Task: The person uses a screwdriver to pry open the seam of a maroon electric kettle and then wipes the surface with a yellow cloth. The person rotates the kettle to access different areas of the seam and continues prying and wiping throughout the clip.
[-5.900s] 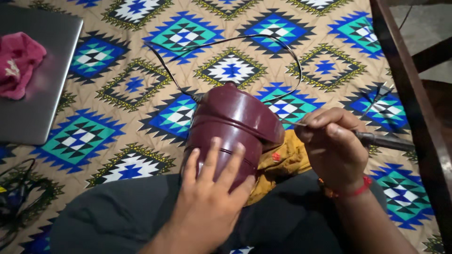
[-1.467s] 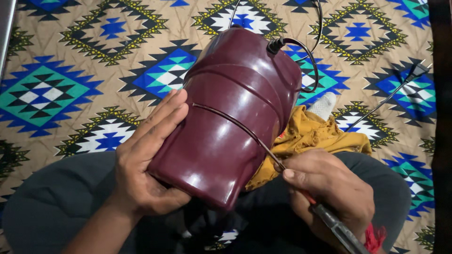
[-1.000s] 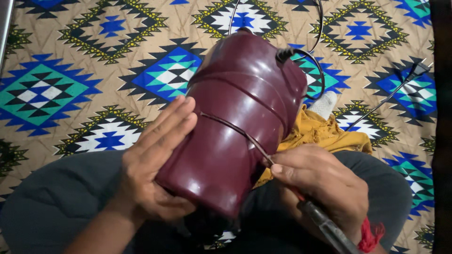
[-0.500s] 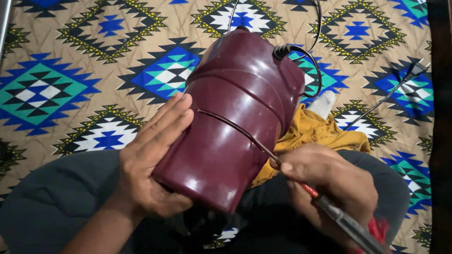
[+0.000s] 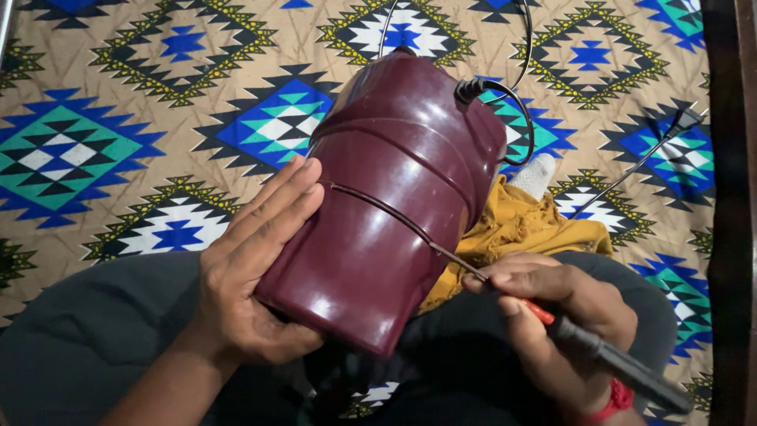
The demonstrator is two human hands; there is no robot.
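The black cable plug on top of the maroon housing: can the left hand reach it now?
Probably yes: the left hand lies on the maroon housing, and nothing covers the plug.

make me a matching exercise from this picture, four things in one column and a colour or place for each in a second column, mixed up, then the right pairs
Things
1. appliance housing
2. crumpled cloth
3. screwdriver
4. left hand

Places and colours
A. mustard yellow, lying beside the housing on the lap
B. flat against the side of the housing, steadying it
C. glossy maroon, with a black cord entering at its far end
D. held in the right hand, its thin shaft reaching into the seam

Pairs: 1-C, 2-A, 3-D, 4-B
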